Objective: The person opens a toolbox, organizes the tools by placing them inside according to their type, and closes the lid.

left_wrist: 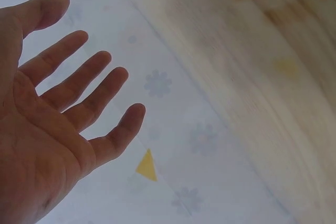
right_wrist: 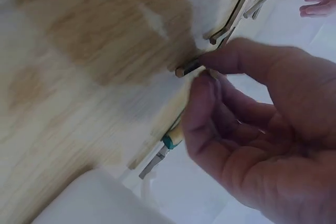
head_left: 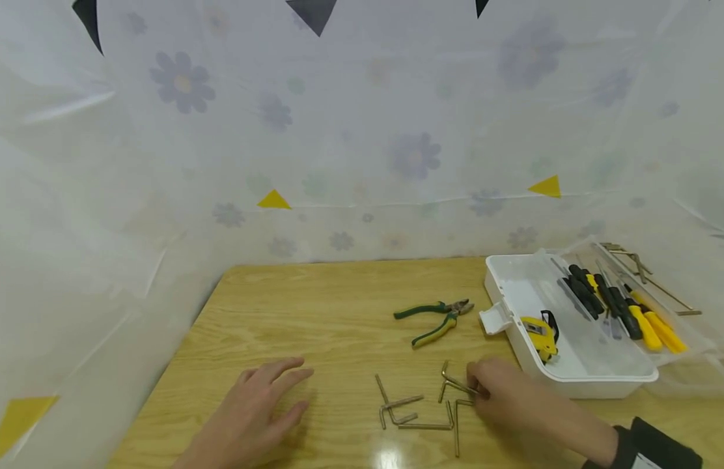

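My right hand (head_left: 505,394) pinches the end of an L-shaped hex key (right_wrist: 188,68) between thumb and index finger, low over the wooden table in the right wrist view. Other hex keys (head_left: 426,426) lie just left of it, some crossing one another. My left hand (head_left: 253,410) hovers at the left of these keys, palm down, holding nothing. Its fingers are spread and relaxed in the left wrist view. Behind the keys, a pair of pliers (head_left: 452,310) with green and yellow handles lies with its handles apart.
On the right stands a white toolbox (head_left: 602,385) with its clear lid folded out. Inside sits a yellow tape measure (head_left: 538,335). Several screwdrivers (head_left: 631,316) and more hex keys (head_left: 637,264) lie toward the lid side. A flowered plastic sheet (head_left: 362,130) hangs behind the table (head_left: 315,293).
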Available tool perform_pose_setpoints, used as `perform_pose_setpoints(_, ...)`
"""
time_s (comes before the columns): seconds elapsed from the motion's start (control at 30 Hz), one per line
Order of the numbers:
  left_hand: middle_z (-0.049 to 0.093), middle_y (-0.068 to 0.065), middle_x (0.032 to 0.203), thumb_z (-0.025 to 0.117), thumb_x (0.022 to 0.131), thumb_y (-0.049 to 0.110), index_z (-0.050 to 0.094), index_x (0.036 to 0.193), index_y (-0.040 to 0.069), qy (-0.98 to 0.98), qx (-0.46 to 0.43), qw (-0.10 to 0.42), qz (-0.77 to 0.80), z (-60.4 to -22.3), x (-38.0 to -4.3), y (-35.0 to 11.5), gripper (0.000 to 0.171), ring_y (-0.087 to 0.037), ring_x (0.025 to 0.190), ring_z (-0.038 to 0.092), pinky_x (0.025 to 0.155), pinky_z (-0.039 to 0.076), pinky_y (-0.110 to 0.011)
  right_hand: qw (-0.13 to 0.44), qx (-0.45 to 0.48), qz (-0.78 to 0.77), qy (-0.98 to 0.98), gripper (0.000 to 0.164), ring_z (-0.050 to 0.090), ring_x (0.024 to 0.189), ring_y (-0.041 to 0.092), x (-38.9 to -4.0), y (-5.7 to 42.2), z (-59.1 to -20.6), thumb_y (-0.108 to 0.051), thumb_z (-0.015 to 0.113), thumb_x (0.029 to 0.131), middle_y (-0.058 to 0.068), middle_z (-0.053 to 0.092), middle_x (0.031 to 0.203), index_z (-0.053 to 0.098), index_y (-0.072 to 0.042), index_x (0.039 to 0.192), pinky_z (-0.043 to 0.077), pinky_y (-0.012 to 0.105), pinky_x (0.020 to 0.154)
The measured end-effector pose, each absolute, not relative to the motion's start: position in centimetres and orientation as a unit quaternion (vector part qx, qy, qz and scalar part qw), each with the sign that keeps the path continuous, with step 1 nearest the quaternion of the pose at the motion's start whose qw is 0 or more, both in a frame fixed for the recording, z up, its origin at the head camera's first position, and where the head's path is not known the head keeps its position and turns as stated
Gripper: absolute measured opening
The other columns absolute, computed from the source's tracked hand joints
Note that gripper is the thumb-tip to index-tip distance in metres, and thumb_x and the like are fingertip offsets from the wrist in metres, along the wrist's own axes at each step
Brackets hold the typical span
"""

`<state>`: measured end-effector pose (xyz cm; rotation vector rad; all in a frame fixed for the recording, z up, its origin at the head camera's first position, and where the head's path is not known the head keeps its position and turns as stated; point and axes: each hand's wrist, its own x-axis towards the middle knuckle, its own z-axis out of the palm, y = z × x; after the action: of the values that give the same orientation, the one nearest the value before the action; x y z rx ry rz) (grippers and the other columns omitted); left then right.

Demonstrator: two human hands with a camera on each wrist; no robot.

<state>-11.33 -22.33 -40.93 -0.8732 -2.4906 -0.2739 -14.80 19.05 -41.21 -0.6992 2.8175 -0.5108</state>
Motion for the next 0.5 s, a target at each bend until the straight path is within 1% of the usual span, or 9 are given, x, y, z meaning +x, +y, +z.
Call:
perform_pose_setpoints(0.1, 0.070, 0.002, 0.128, 0.088, 0.077, 0.025, 0.071, 0.125, 0.021, -0.910, -0.319, 0.246, -0.100, -41.0, -11.4, -22.4, 0.052, -0.013, 0.109, 0.069, 0.081, 0.053, -0.041, 0.061, -0.229, -0.163, 0.958, 0.013, 0.051, 0.070, 0.001, -14.6, 19.2, -40.9, -0.006, 0.078, 0.084, -0.009, 0.061, 0.078, 0.070, -0.014, 0.086, 0.047, 0.023, 0.061)
perform_pose_setpoints(0.17, 0.070, 0.002, 0.128, 0.088, 0.077, 0.025, 0.071, 0.126, 0.021, -0.911, -0.318, 0.243, -0.099, -40.9, -11.4, -22.4, 0.052, -0.013, 0.109, 0.069, 0.081, 0.054, -0.041, 0.036, -0.229, -0.152, 0.961, 0.013, 0.050, 0.069, -0.001, -14.4, 19.3, -40.6, -0.008, 0.081, 0.083, -0.010, 0.059, 0.078, 0.071, -0.016, 0.085, 0.047, 0.022, 0.061)
perform_pose_setpoints(0.27, 0.070, 0.001, 0.128, 0.088, 0.077, 0.025, 0.071, 0.125, 0.021, -0.914, -0.315, 0.237, -0.098, -40.8, -11.3, -22.3, 0.051, -0.014, 0.109, 0.069, 0.081, 0.054, -0.042, 0.009, -0.238, -0.144, 0.961, 0.015, 0.048, 0.069, -0.001, -14.2, 19.5, -40.4, -0.007, 0.082, 0.081, -0.010, 0.057, 0.078, 0.071, -0.016, 0.083, 0.046, 0.021, 0.060)
perform_pose_setpoints(0.43, 0.070, 0.001, 0.128, 0.088, 0.078, 0.026, 0.072, 0.125, 0.022, -0.916, -0.311, 0.234, -0.096, -40.8, -11.3, -22.1, 0.050, -0.013, 0.109, 0.069, 0.081, 0.054, -0.042, 0.008, -0.242, -0.172, 0.955, 0.018, 0.047, 0.067, -0.005, -14.1, 19.9, -40.8, -0.007, 0.081, 0.083, -0.013, 0.059, 0.076, 0.067, -0.018, 0.081, 0.046, 0.020, 0.059)
perform_pose_setpoints(0.5, 0.070, 0.001, 0.128, 0.088, 0.078, 0.026, 0.071, 0.125, 0.022, -0.916, -0.312, 0.235, -0.096, -40.8, -11.3, -22.1, 0.050, -0.013, 0.109, 0.069, 0.081, 0.054, -0.042, 0.012, -0.235, -0.202, 0.951, 0.018, 0.048, 0.067, -0.007, -13.9, 20.2, -40.9, -0.007, 0.080, 0.084, -0.015, 0.062, 0.075, 0.067, -0.019, 0.081, 0.046, 0.020, 0.058)
